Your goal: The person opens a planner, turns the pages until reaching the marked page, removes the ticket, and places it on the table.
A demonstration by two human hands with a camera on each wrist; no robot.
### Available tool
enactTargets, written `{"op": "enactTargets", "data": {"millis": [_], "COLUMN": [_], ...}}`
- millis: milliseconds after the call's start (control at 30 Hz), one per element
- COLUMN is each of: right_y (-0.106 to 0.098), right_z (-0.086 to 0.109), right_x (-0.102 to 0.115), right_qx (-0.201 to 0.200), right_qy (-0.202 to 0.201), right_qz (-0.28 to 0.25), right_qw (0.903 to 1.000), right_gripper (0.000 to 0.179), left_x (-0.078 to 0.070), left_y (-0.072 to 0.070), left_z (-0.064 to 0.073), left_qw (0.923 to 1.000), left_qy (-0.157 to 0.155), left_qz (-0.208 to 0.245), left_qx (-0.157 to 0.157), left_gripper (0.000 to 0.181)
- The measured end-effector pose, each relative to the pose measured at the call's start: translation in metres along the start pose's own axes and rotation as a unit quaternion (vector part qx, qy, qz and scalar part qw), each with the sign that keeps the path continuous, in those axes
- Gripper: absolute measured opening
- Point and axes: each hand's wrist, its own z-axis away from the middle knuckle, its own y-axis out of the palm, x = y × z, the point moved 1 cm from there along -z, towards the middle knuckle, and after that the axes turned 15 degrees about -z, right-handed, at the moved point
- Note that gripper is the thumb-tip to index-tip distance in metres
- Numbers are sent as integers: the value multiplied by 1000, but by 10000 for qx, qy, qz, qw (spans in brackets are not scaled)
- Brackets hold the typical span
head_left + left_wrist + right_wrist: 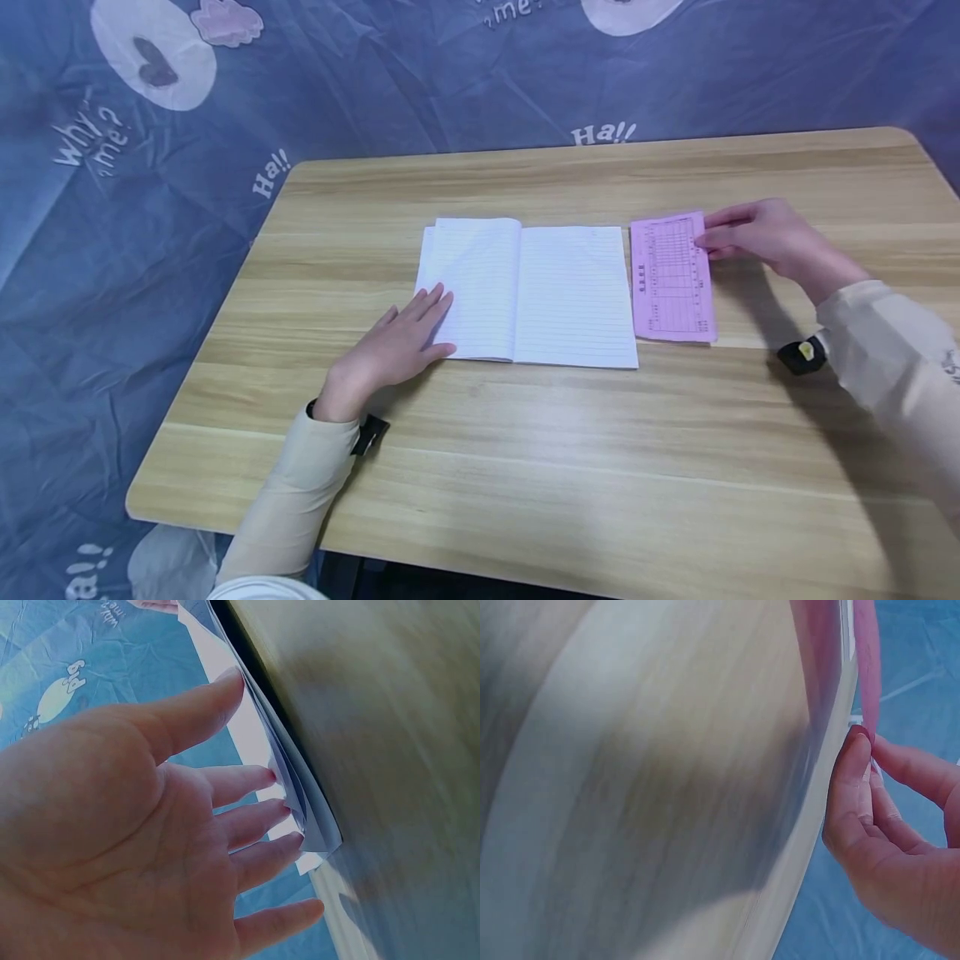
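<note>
An open notebook [573,296] with lined white pages lies on the table. My left hand [397,342] rests on its lower left corner, fingers spread. In the left wrist view the left hand [187,802] has its fingertips at the edge of the notebook pages [289,765]. Right of the notebook is a pink printed form [673,279] with a ruled grid. My right hand [772,242] pinches the form's right edge near the top. In the right wrist view, the thumb and a finger of the right hand [900,817] meet on the edge of the pink form [868,667].
The wooden table [525,467] has rounded corners, with its front edge near my body. Behind it and to the left hangs a blue printed cloth [390,83]. A black wrist device [802,356] sits at the right cuff, another [370,435] at the left.
</note>
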Motion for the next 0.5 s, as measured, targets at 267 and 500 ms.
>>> {"op": "enactTargets", "data": {"millis": [267,500], "right_y": [-4,-2], "right_z": [0,1], "right_x": [-4,-7], "right_qx": [-39,-181], "right_qy": [-61,-33], "right_qz": [346,300], "right_qw": [9994,9994], "right_gripper": [65,66], "left_x": [1,0], "left_y": [1,-1], "left_z": [-2,0], "left_qw": [10000,10000], "left_qy": [-23,8], "left_qz": [4,59], "left_qx": [68,27], "left_gripper": [73,73]}}
